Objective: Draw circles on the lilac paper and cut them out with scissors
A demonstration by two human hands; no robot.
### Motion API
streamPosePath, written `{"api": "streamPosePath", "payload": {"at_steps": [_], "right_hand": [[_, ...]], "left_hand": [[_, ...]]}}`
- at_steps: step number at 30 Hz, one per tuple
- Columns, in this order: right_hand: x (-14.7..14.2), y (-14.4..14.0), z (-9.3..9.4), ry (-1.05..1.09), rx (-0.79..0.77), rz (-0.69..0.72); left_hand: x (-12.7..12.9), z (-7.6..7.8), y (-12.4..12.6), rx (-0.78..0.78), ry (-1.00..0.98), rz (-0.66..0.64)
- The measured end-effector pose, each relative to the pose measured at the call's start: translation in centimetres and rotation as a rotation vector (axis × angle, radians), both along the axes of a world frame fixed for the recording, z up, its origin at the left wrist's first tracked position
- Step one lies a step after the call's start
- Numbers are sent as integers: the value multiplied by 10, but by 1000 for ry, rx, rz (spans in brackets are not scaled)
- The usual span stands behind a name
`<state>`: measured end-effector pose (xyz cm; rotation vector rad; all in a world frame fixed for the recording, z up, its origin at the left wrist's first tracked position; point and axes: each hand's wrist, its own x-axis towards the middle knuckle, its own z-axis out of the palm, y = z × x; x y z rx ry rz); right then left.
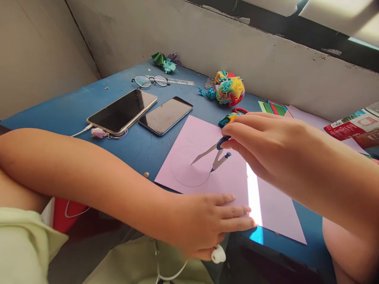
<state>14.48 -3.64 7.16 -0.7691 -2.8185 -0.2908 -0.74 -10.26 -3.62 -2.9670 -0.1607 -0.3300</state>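
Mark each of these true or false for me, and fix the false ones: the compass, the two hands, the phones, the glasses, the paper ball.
1. The right hand holds a compass by its top over the pink paper. True.
2. The left hand is lifted off the paper. False: its fingers press on the paper's near edge.
3. Two phones lie side by side, screens dark. True.
4. The glasses sit on top of a phone. False: they lie on the blue table, beyond the phones.
5. The colourful paper ball rests near the wall. True.
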Motion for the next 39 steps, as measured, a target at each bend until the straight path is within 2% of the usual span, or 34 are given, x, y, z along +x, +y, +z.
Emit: {"api": "streamPosePath", "payload": {"at_steps": [4, 10, 15, 19, 22, 24, 27, 29, 30, 33, 36, 39], "right_hand": [[-5, -4, 5, -62, 66, -3], [-9, -1, 11, -98, 143, 78], [-8, -3, 10, -7, -2, 78], [7, 0, 8, 241, -125, 11], [33, 15, 3, 578, -350, -114], [52, 30, -6, 871, -633, -201], [76, 53, -33, 1215, -983, -348], [87, 64, -55, 1402, -1149, -419], [90, 68, -65, 1408, -1227, -439], [96, 73, -85, 1341, -1328, -465], [97, 75, -91, 1271, -1366, -471], [97, 77, -89, 1226, -1341, -502]], "left_hand": [[0, 3, 1, -5, 28, -9], [0, 5, 4, -47, 13, -36], [-1, 3, 4, -44, 5, -53], [-1, 3, 5, -26, 10, -58], [-1, 3, 5, -15, 23, -50], [-1, 3, 5, -11, 38, -44], [0, 2, 4, -8, 44, -38], [1, 2, 4, -9, 41, -30], [1, 2, 3, -9, 43, -26], [2, 2, 3, 5, 57, -15], [1, 3, 3, 28, 64, -18], [0, 4, 4, 34, 43, -21]]}}
